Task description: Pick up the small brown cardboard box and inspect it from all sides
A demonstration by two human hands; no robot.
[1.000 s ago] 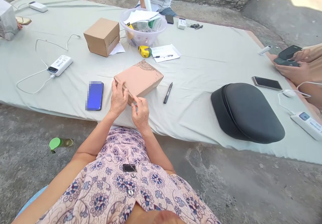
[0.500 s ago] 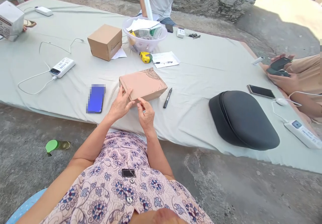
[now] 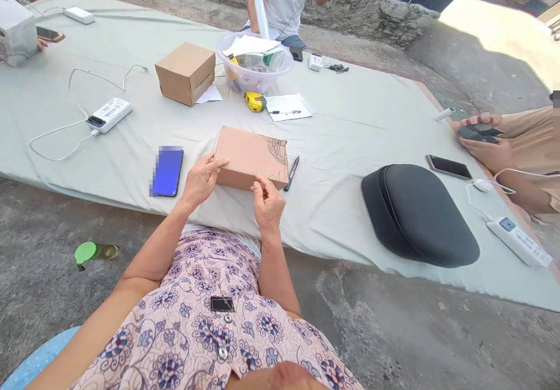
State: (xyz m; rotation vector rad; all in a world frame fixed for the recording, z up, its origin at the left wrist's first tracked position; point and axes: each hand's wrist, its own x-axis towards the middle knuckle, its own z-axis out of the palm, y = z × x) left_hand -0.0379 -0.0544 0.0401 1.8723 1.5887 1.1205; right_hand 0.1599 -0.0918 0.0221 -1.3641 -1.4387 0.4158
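A small cardboard box (image 3: 247, 148) with black curved lines drawn on its top's right end lies in front of me. My left hand (image 3: 202, 178) grips its left end, thumb on the top near the front corner. At the front edge, right of the middle, my right hand (image 3: 268, 202) has its fingers curled and touching the box. A black marker (image 3: 292, 174) lies close against the box's right side. Left of my left hand is a phone (image 3: 168, 171) with a blue screen.
Farther back stand a larger cardboard box (image 3: 186, 75) and a basin (image 3: 255, 77) of odds and ends. A yellow tape measure (image 3: 255, 102) lies beside a notepad (image 3: 289, 110). On the right are a black case (image 3: 422, 215) and another person's hands (image 3: 485, 136). Power strips lie at both sides.
The small box has turned so its long front side faces me, its right end now close to the marker. My right hand has shifted right along the front edge.
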